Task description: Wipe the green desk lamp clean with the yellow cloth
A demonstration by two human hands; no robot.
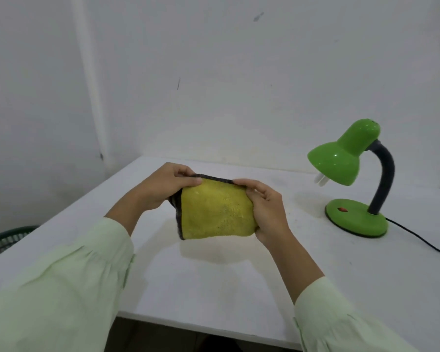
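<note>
Both hands hold the yellow cloth (216, 212) up above the middle of the white table (214, 283). Its back side and edges are dark grey. My left hand (163, 185) pinches the cloth's upper left corner. My right hand (267, 209) grips its right edge, thumb on top. The green desk lamp (341, 156) stands upright to the right, well apart from both hands. It has a round green base (358, 222) with a red switch, a dark bendy neck and a white bulb showing under the shade.
A black cord (422, 240) runs from the lamp base off the table's right side. White walls close the table at the back. A dark green mesh basket (3, 241) sits low at the left, beyond the table edge.
</note>
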